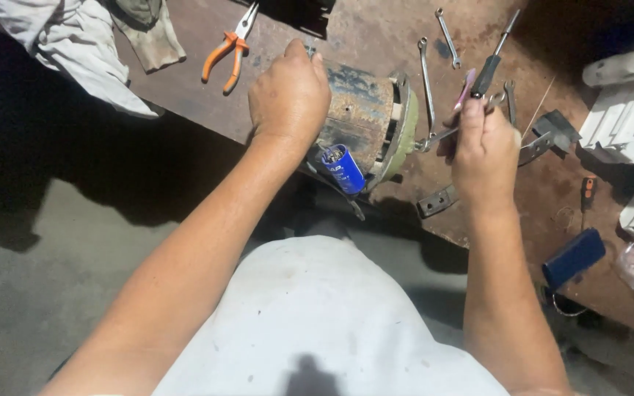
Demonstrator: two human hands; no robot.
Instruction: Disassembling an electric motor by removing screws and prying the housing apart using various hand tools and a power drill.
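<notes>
Hands apart: left hand clamped on motor, right hand gripping wrench beside it.

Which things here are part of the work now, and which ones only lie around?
In use: motor under the left hand; blue capacitor on it; wrench and screwdriver in the right hand.

Lying about: pliers, rags, two spanners, blue case.

A rusty brown metal workbench runs slantwise across the upper view. Below its near edge lies grey concrete floor, partly in deep shadow, perhaps lit from above the bench.
</notes>
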